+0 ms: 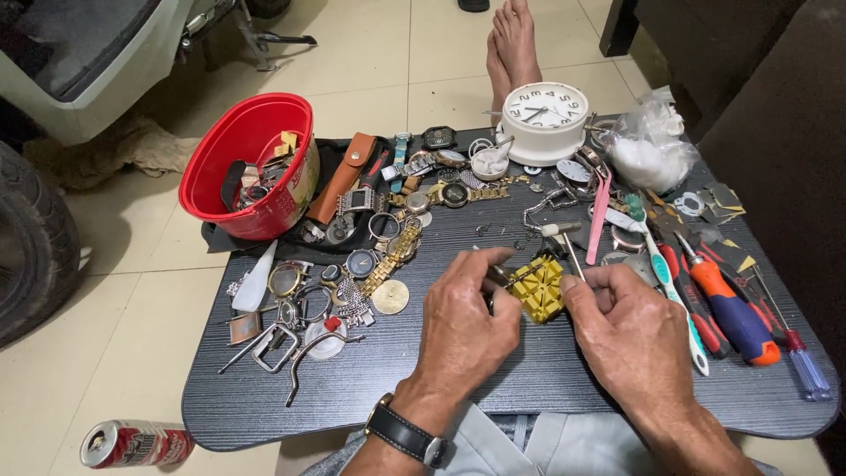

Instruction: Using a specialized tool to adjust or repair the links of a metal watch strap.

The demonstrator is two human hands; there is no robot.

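Note:
A small yellow plastic block holder sits on the dark table between my two hands. My left hand wears a black-strapped wristwatch and pinches a thin metal watch piece against the holder's left side. My right hand closes its fingers on the holder's right side, and a thin metal pin tool sticks up just above them. The part held over the holder is mostly hidden by my fingers.
A red bucket of parts stands at the back left, beside several watches and bracelets. A white clock and plastic bag sit at the back. Screwdrivers and a toothbrush lie right. A drink can lies on the floor.

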